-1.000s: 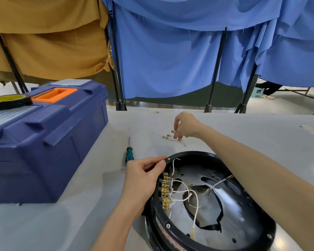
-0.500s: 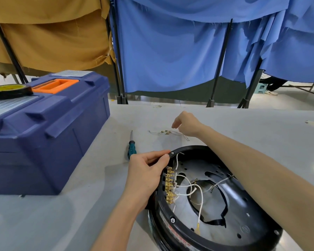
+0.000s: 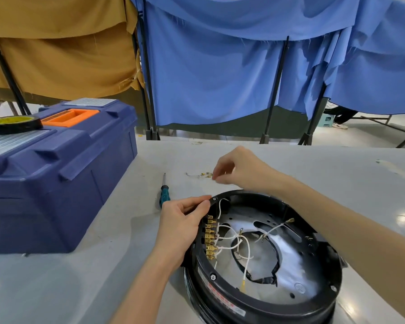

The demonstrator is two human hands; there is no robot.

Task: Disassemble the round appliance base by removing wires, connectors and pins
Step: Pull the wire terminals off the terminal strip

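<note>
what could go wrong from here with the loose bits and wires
The small brass pins and wire scraps lie loose on the grey table beside the right hand; a sweep could scatter them. The white wires in the black round appliance base are tangled; tugging one may snag others.

The round base (image 3: 267, 302) is black, its inner plate (image 3: 299, 265) silvery grey, its wires (image 3: 248, 253) white, its connectors (image 3: 209, 237) gold, its label (image 3: 221, 298) at 7 o'clock red and white. The table (image 3: 80, 288) is pale grey. The toolbox (image 3: 56, 183) at 9 o'clock is dark blue with an orange handle (image 3: 73, 116); the tape roll (image 3: 13, 123) is black and yellow. The screwdriver (image 3: 165, 197) is teal and black. The curtain (image 3: 220, 78) at 12 o'clock is blue, the cloth (image 3: 61, 54) at 10 o'clock mustard.
</note>
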